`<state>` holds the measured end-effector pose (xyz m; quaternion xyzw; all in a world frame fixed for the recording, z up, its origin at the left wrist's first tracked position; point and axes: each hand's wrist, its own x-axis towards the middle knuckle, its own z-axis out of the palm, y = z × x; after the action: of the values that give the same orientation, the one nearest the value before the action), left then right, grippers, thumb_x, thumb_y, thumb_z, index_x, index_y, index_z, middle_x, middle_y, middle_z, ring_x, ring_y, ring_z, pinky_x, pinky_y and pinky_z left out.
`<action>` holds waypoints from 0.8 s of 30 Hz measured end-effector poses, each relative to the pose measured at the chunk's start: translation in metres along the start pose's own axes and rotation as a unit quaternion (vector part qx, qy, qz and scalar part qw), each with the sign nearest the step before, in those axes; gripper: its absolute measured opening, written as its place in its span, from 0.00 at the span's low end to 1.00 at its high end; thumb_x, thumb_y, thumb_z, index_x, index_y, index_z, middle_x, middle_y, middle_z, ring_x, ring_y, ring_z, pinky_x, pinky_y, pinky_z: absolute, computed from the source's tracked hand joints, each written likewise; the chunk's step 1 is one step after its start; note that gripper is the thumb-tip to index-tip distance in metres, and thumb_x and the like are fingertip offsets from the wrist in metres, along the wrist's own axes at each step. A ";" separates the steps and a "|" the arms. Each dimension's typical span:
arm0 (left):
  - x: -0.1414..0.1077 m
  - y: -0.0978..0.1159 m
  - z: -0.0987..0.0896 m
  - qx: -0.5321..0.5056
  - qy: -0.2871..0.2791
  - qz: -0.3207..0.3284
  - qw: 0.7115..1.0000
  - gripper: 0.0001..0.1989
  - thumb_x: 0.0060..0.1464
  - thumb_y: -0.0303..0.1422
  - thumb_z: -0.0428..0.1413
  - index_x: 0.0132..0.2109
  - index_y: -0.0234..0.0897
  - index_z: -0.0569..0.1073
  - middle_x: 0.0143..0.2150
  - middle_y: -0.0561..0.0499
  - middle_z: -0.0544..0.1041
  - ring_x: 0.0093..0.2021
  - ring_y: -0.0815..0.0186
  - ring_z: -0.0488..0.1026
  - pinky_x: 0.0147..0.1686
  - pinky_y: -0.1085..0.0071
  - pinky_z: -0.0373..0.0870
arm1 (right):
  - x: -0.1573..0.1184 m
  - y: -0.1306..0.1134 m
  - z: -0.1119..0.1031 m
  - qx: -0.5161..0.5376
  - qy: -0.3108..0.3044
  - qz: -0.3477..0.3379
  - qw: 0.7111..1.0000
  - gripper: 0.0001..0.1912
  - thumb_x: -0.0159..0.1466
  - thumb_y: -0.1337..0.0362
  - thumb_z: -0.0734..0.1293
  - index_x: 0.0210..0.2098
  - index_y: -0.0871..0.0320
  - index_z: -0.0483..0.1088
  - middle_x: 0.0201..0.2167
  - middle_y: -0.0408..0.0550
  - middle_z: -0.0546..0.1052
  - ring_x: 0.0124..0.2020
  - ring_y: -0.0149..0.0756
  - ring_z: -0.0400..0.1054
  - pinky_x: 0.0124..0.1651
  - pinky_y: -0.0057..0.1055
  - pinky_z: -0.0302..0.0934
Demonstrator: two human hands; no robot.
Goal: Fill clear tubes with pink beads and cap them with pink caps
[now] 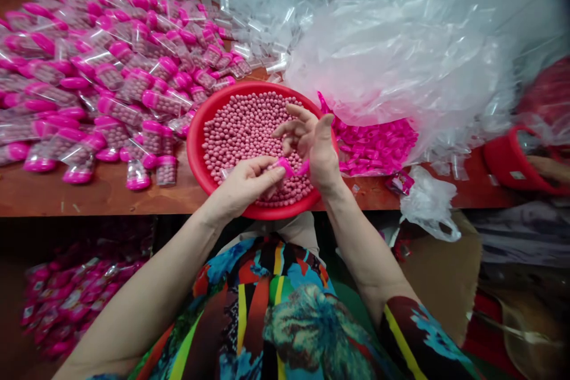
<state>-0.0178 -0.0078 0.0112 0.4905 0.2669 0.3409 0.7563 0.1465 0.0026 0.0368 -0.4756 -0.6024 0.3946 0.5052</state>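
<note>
My left hand (249,184) is closed over the near part of a red basin (196,148), thumb and fingers pinching a small clear bottle with a pink cap (284,165). Most of the bottle is hidden by the fingers. My right hand (316,145) is raised over the basin's right side with its fingers apart and slightly bent. Close to its palm is a pink plastic piece (303,168); whether it belongs to the same cap I cannot tell. Small round pink candies or beads (244,124) fill the basin below both hands.
Filled pink-capped bottles (133,83) are heaped on the left of the wooden table (111,196). Loose pink caps (374,142) lie right of the basin under plastic sheeting (401,59). Clear tubes (267,18) lie behind. A person's hand (552,167) reaches into another red container (507,160).
</note>
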 end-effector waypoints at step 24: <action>0.015 -0.003 -0.004 -0.122 0.143 -0.050 0.981 0.17 0.45 0.42 0.71 0.36 0.33 0.80 0.28 0.51 0.78 0.25 0.70 0.71 0.25 0.75 0.66 | -0.012 0.012 0.002 -0.247 -0.005 -0.053 0.968 0.32 0.70 0.41 0.62 0.59 0.61 0.68 0.54 0.60 0.77 0.55 0.49 0.71 0.58 0.48 0.66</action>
<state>-0.0107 0.0051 0.0061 0.3266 0.3530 0.3989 0.7808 0.1476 -0.0065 0.0218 -0.5508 -0.7083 0.2087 0.3890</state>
